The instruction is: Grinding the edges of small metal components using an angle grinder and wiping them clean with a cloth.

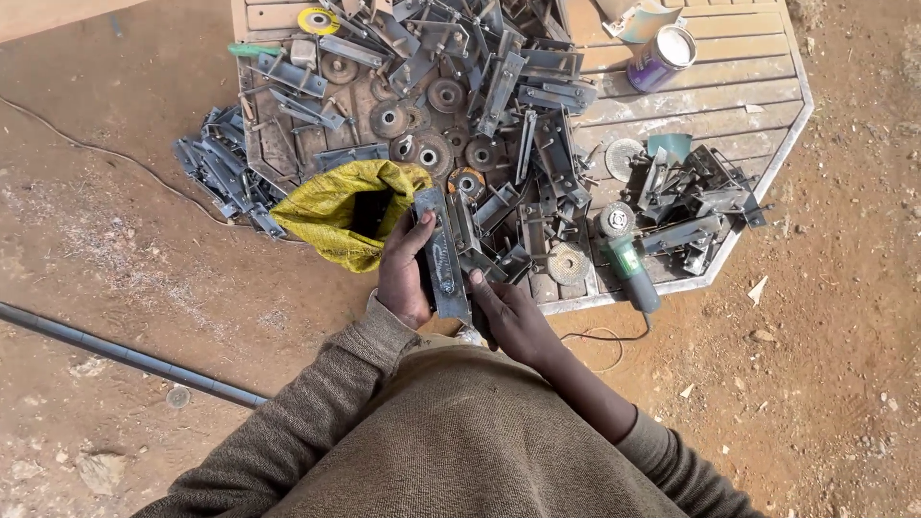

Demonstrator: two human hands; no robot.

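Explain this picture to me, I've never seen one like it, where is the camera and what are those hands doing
The camera sits on a person's head and looks straight down, so you see their own brown sleeves and two bare hands. The left hand and the right hand together hold a flat grey metal plate. In front lies a wooden board on bare reddish ground, heaped with grey metal pieces and round grinding discs. A yellow sack lies open beside the left hand. A green angle grinder rests at the board's edge, and a purple can stands farther back. A dark pipe lies on the ground to the left.
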